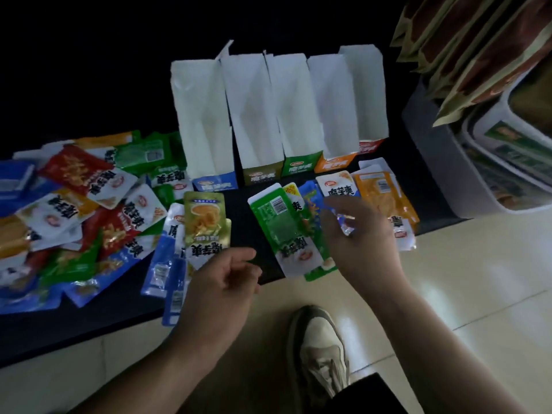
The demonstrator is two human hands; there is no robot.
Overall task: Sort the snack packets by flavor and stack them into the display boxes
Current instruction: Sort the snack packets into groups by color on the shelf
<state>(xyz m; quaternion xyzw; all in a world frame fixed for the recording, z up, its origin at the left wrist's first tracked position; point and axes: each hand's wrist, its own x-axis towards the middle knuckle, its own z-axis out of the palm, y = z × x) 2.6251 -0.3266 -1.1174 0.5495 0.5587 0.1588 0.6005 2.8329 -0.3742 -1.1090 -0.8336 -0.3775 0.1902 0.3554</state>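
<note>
- Gold packet (204, 222) is held up off the mat (236, 210). Its lower edge is pinched in the left hand (221, 282), fingers curled on it.
- Right hand (361, 243) is poised over the green packets (276, 225), fingers loosely curled. A shiny blue edge shows near the fingertips; whether it is gripped cannot be told.
- Unsorted pile (74, 204) lies at the left of the mat. Green packets and orange packets (379, 195) are laid in small groups just before the boxes (263, 115).
- Five boxes are stood in a row at the back, white flaps up; no packets are seen inside. The olive box (263, 176) is judged the match for the gold packet.
- Handling, judged: packets are light, flat and made of flexible film with a soft filling. The film is glossy, so stacks are likely to slide.
- A packet is best taken at a sealed short end, thumb on one face and fingers on the other. A stack should be squared and clamped across both faces.
- Boxes look like thin card and are probably easily tipped; steadying may be needed.
</note>
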